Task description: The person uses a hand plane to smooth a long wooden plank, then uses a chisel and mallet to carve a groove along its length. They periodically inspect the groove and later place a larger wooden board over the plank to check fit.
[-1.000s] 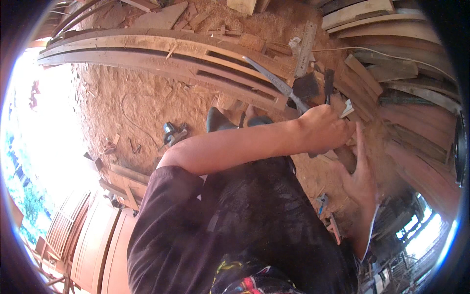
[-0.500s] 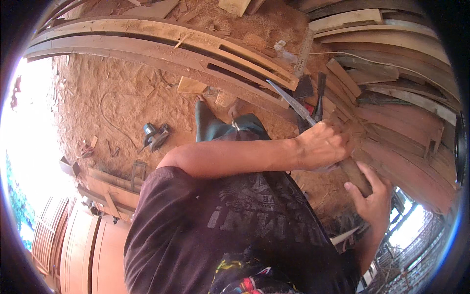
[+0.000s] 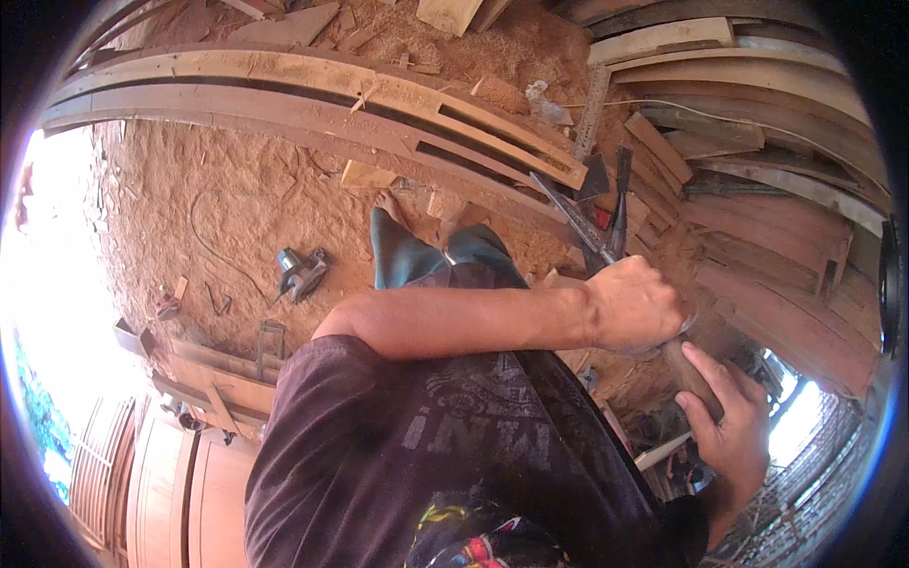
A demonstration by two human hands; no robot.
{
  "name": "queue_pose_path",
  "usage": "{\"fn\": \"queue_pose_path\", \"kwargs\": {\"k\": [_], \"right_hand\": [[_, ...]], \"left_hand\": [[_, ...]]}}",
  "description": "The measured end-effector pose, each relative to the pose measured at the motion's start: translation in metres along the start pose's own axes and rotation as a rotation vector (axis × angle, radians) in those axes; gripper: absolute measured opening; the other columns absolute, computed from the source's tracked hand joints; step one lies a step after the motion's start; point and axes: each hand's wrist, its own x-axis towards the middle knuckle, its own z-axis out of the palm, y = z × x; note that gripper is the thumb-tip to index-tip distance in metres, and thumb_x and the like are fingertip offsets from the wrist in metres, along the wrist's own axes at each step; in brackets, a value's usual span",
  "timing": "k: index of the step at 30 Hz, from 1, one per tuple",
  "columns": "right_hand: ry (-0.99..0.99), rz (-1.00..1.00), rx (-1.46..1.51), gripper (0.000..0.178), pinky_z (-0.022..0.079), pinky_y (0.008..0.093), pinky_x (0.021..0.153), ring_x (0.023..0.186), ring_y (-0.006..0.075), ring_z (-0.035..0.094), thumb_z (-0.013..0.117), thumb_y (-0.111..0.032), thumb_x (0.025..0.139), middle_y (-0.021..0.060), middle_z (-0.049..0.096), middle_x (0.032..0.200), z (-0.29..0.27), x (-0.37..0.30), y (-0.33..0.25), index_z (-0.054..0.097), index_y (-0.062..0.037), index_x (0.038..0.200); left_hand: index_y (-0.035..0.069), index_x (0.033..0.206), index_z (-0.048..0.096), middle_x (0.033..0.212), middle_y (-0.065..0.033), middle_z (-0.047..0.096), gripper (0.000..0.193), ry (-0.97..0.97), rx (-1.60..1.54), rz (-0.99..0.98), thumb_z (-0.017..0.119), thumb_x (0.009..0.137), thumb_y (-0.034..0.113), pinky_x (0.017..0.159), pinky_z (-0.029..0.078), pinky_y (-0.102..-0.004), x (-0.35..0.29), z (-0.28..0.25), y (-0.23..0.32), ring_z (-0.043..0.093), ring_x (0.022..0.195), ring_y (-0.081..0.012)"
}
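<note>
My left arm reaches across my body, and my left hand point(image 3: 636, 305) is closed in a fist. A long, narrow, pointed metal blade point(image 3: 570, 210) sticks out of it toward the far left. My right hand point(image 3: 727, 417) lies just beyond the left fist on the right. Its thumb and fingers grip a grey-brown, bar-shaped piece point(image 3: 696, 379), whose near end shows between them. The fist hides the middle, so I cannot tell whether blade and bar are one tool. Behind the blade stands a dark flat-ended tool point(image 3: 620, 189).
Long slotted timber beams point(image 3: 284, 71) span the far side. Boards point(image 3: 776, 256) are stacked at the right. A blue circular saw point(image 3: 301, 273) lies with its cord on the sawdust-covered ground point(image 3: 161, 208). Wooden panels point(image 3: 218, 483) stand at the near left.
Both hands have shifted slightly to the right and nearer, with the blade and bar still in them. The blade's face has turned and looks darker. The whole view has shifted a little.
</note>
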Motion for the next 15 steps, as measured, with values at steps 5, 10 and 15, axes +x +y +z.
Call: {"fn": "queue_pose_path", "kwargs": {"k": [5,10,15], "right_hand": [[-0.007,0.036,0.047,0.049,0.055,0.0519,0.082,0.094,0.0454,0.071,0.075,-0.014,0.095,0.0219,0.073,0.106,-0.006,0.000,-0.004,0.069,-0.0090,0.144],[0.053,0.068,-0.054,0.046,0.055,0.0524,0.083,0.095,0.0453,0.071,0.073,-0.012,0.096,0.0229,0.073,0.110,-0.006,0.015,-0.015,0.070,-0.0085,0.142],[0.196,-0.010,-0.024,0.040,0.056,0.0514,0.084,0.092,0.0447,0.072,0.075,-0.020,0.097,0.0215,0.077,0.107,0.001,0.061,-0.016,0.074,-0.0106,0.136]], "left_hand": [[0.007,0.104,0.070,0.080,-0.0135,0.076,0.033,-0.166,-0.025,-0.031,0.081,0.079,0.025,0.068,0.064,-0.0483,0.002,-0.012,0.004,0.079,0.080,-0.0347],[0.006,0.109,0.070,0.080,-0.0133,0.076,0.041,-0.274,-0.067,-0.083,0.084,0.078,0.029,0.067,0.063,-0.0504,0.010,-0.014,-0.013,0.079,0.080,-0.0383],[0.009,0.124,0.070,0.113,-0.0173,0.076,0.055,-0.097,-0.114,-0.143,0.086,0.081,0.039,0.091,0.059,-0.0530,-0.013,-0.056,-0.037,0.075,0.106,-0.0394]]}}
